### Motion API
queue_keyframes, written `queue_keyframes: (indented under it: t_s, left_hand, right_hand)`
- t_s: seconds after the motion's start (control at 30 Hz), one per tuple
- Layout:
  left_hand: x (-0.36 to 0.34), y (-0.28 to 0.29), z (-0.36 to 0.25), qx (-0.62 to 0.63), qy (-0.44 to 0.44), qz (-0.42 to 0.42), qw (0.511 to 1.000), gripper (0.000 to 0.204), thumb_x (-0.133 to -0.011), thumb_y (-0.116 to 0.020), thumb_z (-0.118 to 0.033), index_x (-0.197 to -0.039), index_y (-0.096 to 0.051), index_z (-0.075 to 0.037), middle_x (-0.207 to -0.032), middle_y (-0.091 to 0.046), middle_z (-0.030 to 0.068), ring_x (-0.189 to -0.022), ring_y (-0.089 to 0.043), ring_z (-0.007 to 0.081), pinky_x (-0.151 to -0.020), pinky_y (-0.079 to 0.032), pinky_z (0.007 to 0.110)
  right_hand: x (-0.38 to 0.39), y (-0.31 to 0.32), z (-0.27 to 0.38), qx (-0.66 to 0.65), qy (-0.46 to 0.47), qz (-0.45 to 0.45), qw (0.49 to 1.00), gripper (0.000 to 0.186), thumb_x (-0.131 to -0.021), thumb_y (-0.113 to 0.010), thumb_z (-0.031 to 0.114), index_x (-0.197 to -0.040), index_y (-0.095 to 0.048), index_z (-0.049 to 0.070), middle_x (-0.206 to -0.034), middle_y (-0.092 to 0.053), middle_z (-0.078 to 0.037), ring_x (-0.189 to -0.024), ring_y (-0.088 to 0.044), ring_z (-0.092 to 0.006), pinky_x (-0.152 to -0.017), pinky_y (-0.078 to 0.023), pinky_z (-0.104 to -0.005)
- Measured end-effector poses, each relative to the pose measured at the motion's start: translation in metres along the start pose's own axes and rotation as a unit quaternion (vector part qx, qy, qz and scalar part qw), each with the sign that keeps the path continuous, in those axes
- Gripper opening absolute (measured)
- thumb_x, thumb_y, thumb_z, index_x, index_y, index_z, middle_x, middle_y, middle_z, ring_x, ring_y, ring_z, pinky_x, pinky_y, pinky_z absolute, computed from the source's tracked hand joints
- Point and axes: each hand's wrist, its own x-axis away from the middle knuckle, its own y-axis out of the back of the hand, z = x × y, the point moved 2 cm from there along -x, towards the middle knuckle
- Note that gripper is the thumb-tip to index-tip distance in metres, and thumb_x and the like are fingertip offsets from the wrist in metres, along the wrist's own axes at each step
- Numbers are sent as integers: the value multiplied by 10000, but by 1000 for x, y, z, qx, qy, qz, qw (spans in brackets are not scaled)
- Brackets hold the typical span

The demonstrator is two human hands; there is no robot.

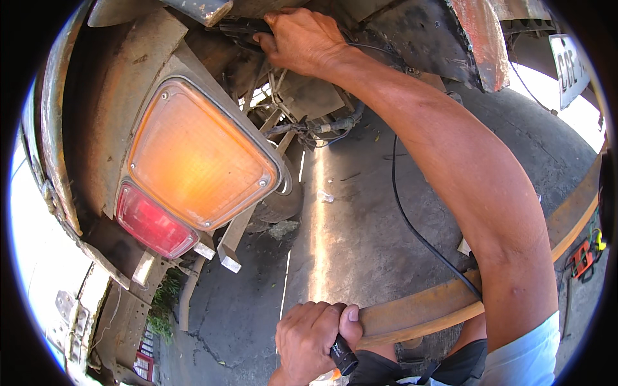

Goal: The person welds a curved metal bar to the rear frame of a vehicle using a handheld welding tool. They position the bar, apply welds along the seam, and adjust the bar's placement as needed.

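My left hand (309, 338) is low in the middle of the head view, its fingers closed around a small black cylinder that looks like a flashlight (343, 355). It is beside the end of a curved, rusty metal bar (425, 309). My right hand (302, 38) reaches up under the vehicle body at the top. Its fingers are closed on a dark, elongated object (243, 26), whose kind I cannot make out. Below and left of that hand is a tail light with an orange lens (203, 154) and a smaller red lens (156, 219).
A black cable (412, 225) hangs down to the bar. Wiring and hoses (322, 125) cluster under the body. Rusty sheet metal (479, 42) juts out at upper right, near a licence plate (570, 71). A red tool (582, 260) lies on the ground at far right.
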Motion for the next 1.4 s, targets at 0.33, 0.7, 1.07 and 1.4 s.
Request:
queue_keyframes:
  t_s: [0.33,0.7,1.07,1.4]
  left_hand:
    - [-4,1,-2,18,-3,6,1000,233,-962,-719,-110,-744,-652,-62,-626,-547,122,-545,-580,349,-539,-471,473]
    - [-3,1,-2,15,1,9,1000,231,-968,-720,-112,-751,-657,-64,-633,-557,119,-556,-594,344,-543,-480,466]
    - [-1,1,-1,14,1,8,1000,205,-967,-719,-103,-770,-681,-60,-648,-583,114,-571,-611,334,-555,-495,459]
    - [-2,0,-2,16,6,-4,1000,220,-965,-732,-110,-759,-673,-61,-650,-596,120,-573,-616,346,-555,-498,464]
  right_hand:
    - [-6,-2,-7,-17,-3,53,998,412,-1056,-616,408,-1206,-768,55,-1147,-795,-181,-1076,-777,-357,-970,-617,-494]
    - [-7,-3,-7,-4,-10,51,999,408,-1064,-614,406,-1222,-772,65,-1169,-795,-166,-1072,-781,-344,-952,-632,-484]
    - [-5,-5,-6,-5,-13,41,999,427,-1085,-609,420,-1297,-754,78,-1210,-785,-166,-1102,-774,-348,-989,-616,-485]
    - [-8,-3,-2,-8,-21,66,998,442,-1096,-588,444,-1242,-775,71,-1127,-802,-170,-1069,-782,-353,-965,-620,-484]
